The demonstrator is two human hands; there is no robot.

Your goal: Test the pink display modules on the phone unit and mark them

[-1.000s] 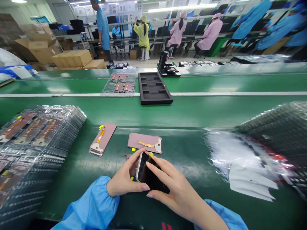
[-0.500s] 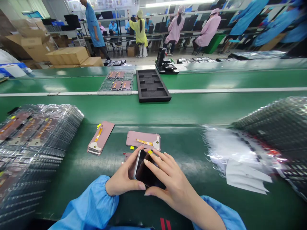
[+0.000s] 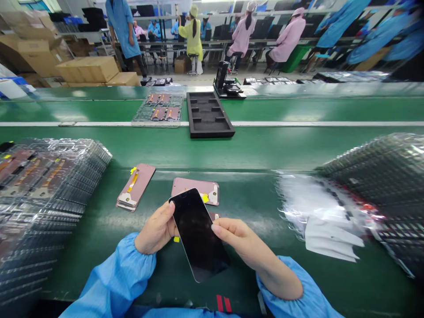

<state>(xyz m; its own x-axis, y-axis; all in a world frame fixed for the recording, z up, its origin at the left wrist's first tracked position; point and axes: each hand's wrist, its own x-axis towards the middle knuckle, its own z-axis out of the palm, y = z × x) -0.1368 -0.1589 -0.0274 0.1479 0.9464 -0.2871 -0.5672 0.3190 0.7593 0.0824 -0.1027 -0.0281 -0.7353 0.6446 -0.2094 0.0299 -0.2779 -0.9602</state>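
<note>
A phone screen (image 3: 198, 238) with a black glossy face and a thin pale edge is held tilted above the green work surface. My left hand (image 3: 158, 227) grips its upper left edge, thumb on the front. At the right edge, my right hand (image 3: 241, 238) pinches it between thumb and fingers. Just behind lies a pink-backed screen panel (image 3: 185, 184), partly covered by the held one. Further left, a small stack of pink-backed panels (image 3: 137, 185) shows an orange flex cable and a yellow tab. Another panel's edge peeks out beneath the held screen.
Stacked clear trays (image 3: 66, 176) with panels stand at the left; more trays (image 3: 380, 176) rise at the right beside white sheets (image 3: 331, 238). Across the line lie a black foam tray (image 3: 210, 130), a clear tray (image 3: 137, 117) and a black fixture (image 3: 227, 90). Co-workers sit and stand beyond.
The screen has turned from a steep tilt to show its full black face. My right hand has moved from spread over its front to pinching its right edge.
</note>
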